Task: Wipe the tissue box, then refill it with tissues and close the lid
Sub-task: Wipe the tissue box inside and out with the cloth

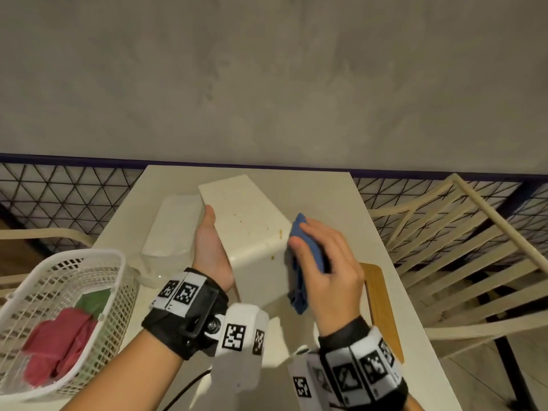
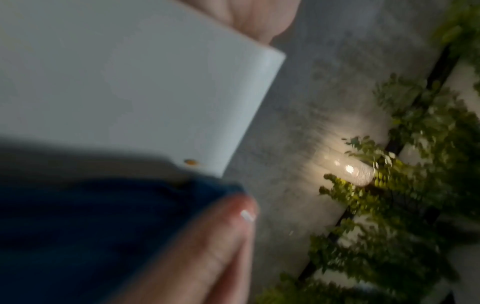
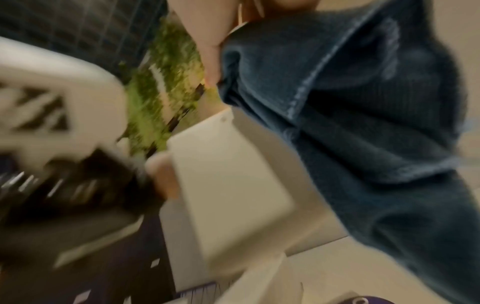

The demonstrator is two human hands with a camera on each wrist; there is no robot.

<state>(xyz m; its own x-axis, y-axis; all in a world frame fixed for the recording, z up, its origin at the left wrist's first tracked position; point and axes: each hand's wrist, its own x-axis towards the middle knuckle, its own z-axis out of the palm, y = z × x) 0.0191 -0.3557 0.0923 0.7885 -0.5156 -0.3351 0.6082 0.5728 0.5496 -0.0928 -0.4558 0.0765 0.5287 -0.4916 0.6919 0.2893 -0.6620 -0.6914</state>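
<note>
Near me, my right hand is closed around the blue cloth, wiping the stained tissue box that my left hand grips mid-table; brown spots remain, so I judge more wiping comes next.

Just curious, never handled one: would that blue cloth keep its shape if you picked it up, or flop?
Probably floppy: the blue cloth droops in folds below the right hand gripping it. It looks light, held by one hand. Its ribbed weave suggests it grips rather than slides on the white box.
</note>
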